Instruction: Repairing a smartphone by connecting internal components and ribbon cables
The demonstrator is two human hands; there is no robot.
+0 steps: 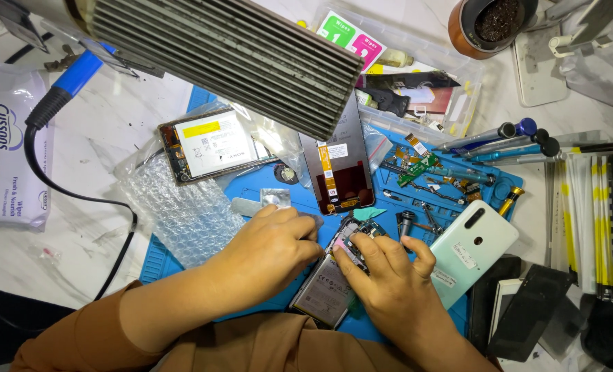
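In the head view, an opened phone (330, 279) is seen lying on the blue work mat (251, 186), its back removed so that the battery and board are exposed. The left hand (272, 251) is closed over the phone's upper left edge, fingers curled; whether anything small is pinched in them cannot be told. The right hand (392, 279) is pressed on the phone's upper right corner, with fingertips bent down onto the board area and no tool visible in it.

The work is judged to be in its middle: the pale green back cover (471, 251) has already been taken off and laid just right of the right hand, and a replacement screen (341, 172) with an orange flex strip is waiting above the phone. A small green circuit board (416, 169) is lying loose on the mat. Reassembly appears not yet begun.

As for packages and labels, a white wipes pack (7, 165) with a blue emblem is placed at the far left. 2 square sachets (351, 34), 1 green and 1 pink, are lying in a clear tray at the top. A second opened phone (213, 145) with a yellow-striped white battery label is resting on bubble wrap (179, 213). Screwdrivers (506, 141) are lined up at the right.
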